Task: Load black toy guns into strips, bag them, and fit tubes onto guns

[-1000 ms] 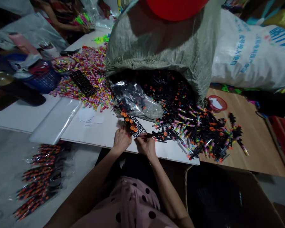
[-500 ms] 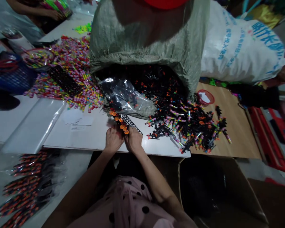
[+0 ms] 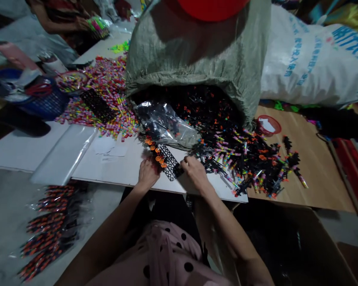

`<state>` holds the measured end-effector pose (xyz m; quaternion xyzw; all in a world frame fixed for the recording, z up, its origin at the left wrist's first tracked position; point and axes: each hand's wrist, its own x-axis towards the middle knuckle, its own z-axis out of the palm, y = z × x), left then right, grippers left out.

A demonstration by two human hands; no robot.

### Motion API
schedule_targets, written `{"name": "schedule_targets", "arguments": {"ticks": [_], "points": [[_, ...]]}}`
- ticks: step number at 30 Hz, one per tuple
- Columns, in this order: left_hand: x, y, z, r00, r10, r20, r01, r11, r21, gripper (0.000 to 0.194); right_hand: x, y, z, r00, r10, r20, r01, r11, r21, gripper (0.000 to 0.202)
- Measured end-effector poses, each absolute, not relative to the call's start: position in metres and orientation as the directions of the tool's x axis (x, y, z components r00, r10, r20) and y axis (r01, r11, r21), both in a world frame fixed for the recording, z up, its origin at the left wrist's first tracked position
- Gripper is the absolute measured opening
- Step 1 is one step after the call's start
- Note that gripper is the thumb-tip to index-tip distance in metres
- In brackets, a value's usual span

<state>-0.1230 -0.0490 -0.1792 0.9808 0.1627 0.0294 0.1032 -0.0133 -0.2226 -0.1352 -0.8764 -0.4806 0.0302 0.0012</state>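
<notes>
At the table's front edge lies a black perforated strip, with a row of orange round pieces along its left side. My left hand is closed at the near end of the orange row, fingertips against it. To the right of the strip, my right hand pinches at something dark by the strip's right edge, too small to make out. Beyond both hands, a grey-green sack lies open toward me, full of black and orange pieces, with clear plastic at its mouth.
Black toy pieces with candy tubes are heaped on the right. Back left are a pile of candy tubes, a black grid and a blue basket. A red dish and white sack stand right. Another person's hand is back left.
My right hand has moved right, away from my left hand, exposing more of the black strip. My left hand stays by the orange pieces. The whole view has shifted.
</notes>
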Motion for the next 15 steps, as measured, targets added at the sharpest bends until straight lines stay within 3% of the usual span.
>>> {"name": "schedule_targets", "arguments": {"ticks": [2, 4, 7, 10, 15], "points": [[-0.123, -0.049, -0.179, 0.941, 0.339, 0.027, 0.327, -0.924, 0.197, 0.029, -0.031, -0.228, -0.143, 0.523, 0.848, -0.085, 0.846, -0.528, -0.073, 0.021], [-0.123, -0.050, -0.179, 0.936, 0.350, 0.031, 0.339, -0.923, 0.184, 0.031, -0.042, -0.232, -0.147, 0.606, 0.786, -0.120, 0.778, -0.617, -0.114, 0.020], [-0.121, -0.050, -0.178, 0.943, 0.331, 0.025, 0.322, -0.930, 0.176, 0.031, -0.046, -0.228, -0.144, 0.801, 0.581, -0.144, 0.565, -0.813, -0.141, 0.024], [-0.121, -0.051, -0.176, 0.945, 0.327, 0.027, 0.318, -0.932, 0.173, 0.033, -0.042, -0.217, -0.140, 0.881, 0.412, -0.231, 0.386, -0.910, -0.151, 0.036], [-0.130, -0.051, -0.176, 0.951, 0.309, 0.010, 0.303, -0.938, 0.168, 0.034, -0.038, -0.220, -0.139, 0.836, 0.442, -0.326, 0.326, -0.877, -0.353, 0.035]]}}
